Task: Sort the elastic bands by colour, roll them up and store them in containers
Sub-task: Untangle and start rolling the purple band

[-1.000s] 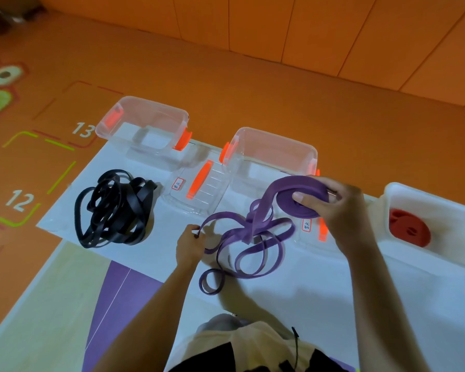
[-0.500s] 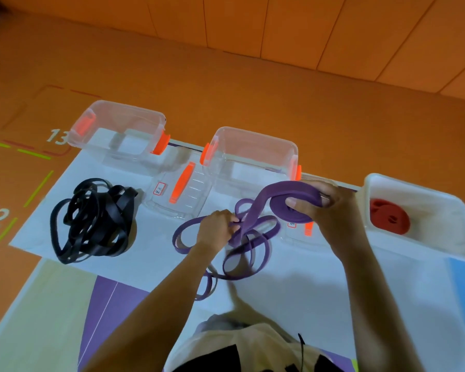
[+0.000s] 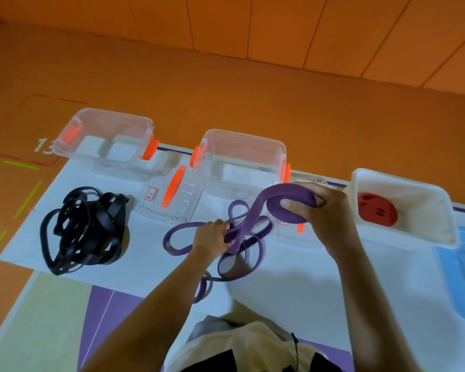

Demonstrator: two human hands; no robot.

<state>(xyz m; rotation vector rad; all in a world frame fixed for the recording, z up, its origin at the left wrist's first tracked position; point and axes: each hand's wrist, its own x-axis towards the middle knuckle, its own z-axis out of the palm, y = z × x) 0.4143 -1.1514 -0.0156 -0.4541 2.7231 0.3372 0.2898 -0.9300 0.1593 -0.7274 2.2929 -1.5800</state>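
Note:
My right hand (image 3: pixel 322 210) grips a partly wound roll of the purple elastic band (image 3: pixel 287 196), held above the white mat. The band's loose loops (image 3: pixel 242 253) trail down and left onto the mat, where my left hand (image 3: pixel 212 237) pinches a strand. A tangled heap of black bands (image 3: pixel 83 229) lies at the left. Rolled red bands (image 3: pixel 377 212) sit inside a white tub (image 3: pixel 403 183) at the right. Two clear containers with orange clips stand at the back, one at the left (image 3: pixel 105 138) and one in the middle (image 3: pixel 242 154).
A clear lid with an orange handle (image 3: pixel 172 194) lies between the two clear containers. Another lid (image 3: pixel 293 229) lies partly hidden under my right hand. The white mat (image 3: pixel 293 285) rests on an orange floor with printed numbers. A blue patch shows at the right edge.
My left hand moved right from the band's loose left loop and closed on a strand near the middle of the tangle. My right hand kept holding the roll.

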